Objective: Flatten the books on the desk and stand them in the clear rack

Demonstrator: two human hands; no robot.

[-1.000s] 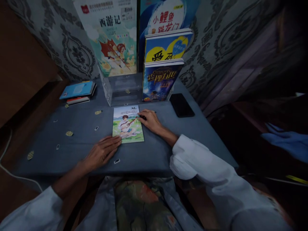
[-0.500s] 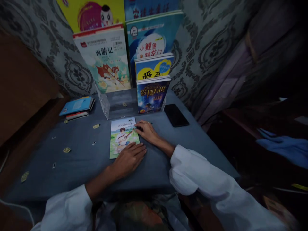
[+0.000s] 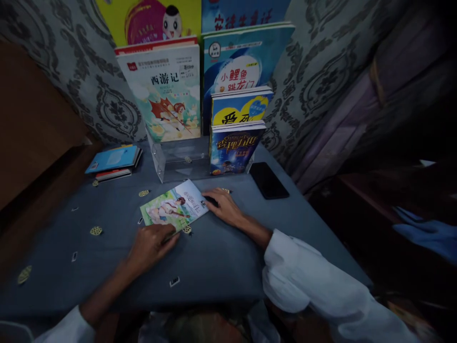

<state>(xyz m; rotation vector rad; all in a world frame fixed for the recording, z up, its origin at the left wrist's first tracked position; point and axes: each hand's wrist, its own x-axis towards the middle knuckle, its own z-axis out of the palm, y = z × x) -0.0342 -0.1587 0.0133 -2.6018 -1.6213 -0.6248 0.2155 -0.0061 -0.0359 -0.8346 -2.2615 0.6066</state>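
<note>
A thin green picture book [image 3: 173, 209] lies turned askew on the grey tablecloth [image 3: 214, 252], in front of a clear stand. My left hand [image 3: 152, 243] rests on the book's near corner, fingers curled onto its edge. My right hand [image 3: 223, 207] lies flat at the book's right end, fingers on its edge, over a dark pen-like object. A small gold cut-out [image 3: 186, 229] sits beside the book's near edge.
A clear acrylic stand [image 3: 178, 162] holds several upright children's books [image 3: 233, 145]. A black phone [image 3: 268, 180] lies right of it. A stack of thin books [image 3: 112, 161] sits at the back left. Gold cut-outs [image 3: 95, 231] and small tags [image 3: 174, 281] dot the cloth.
The book has swung from straight to slanting, its near end now pointing left. My left hand moved left with that corner. The right hand stayed at the book's right end.
</note>
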